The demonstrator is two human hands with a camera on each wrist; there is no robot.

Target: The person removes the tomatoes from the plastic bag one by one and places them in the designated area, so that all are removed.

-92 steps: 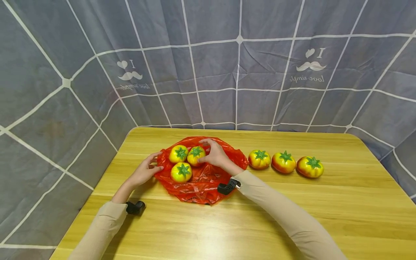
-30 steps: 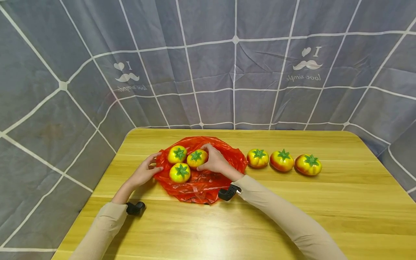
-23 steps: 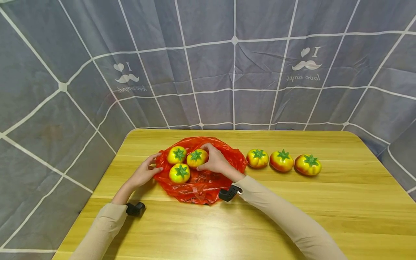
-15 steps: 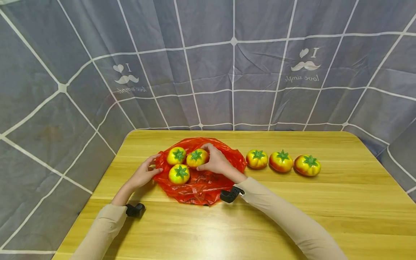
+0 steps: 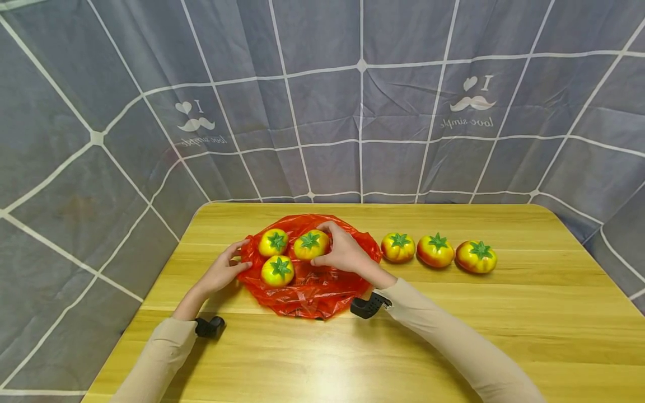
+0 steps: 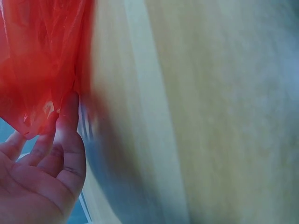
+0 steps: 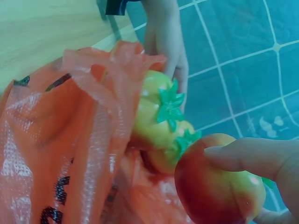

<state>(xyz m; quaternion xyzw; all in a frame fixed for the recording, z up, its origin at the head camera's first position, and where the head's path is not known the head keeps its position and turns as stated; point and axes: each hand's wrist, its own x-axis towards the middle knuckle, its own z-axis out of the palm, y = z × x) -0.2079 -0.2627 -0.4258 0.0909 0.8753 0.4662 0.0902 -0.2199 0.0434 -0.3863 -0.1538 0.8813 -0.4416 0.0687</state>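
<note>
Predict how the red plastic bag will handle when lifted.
The red plastic bag will probably be floppy, since its thin film lies creased and slumped. Its shiny surface suggests it may feel slippery. Lifting one edge would likely make it sag, and the round tomato lying nearest its front edge might roll.

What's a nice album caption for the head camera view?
Right hand grips a tomato, left hand touches a red plastic bag, three other tomatoes lined up alongside.
</note>
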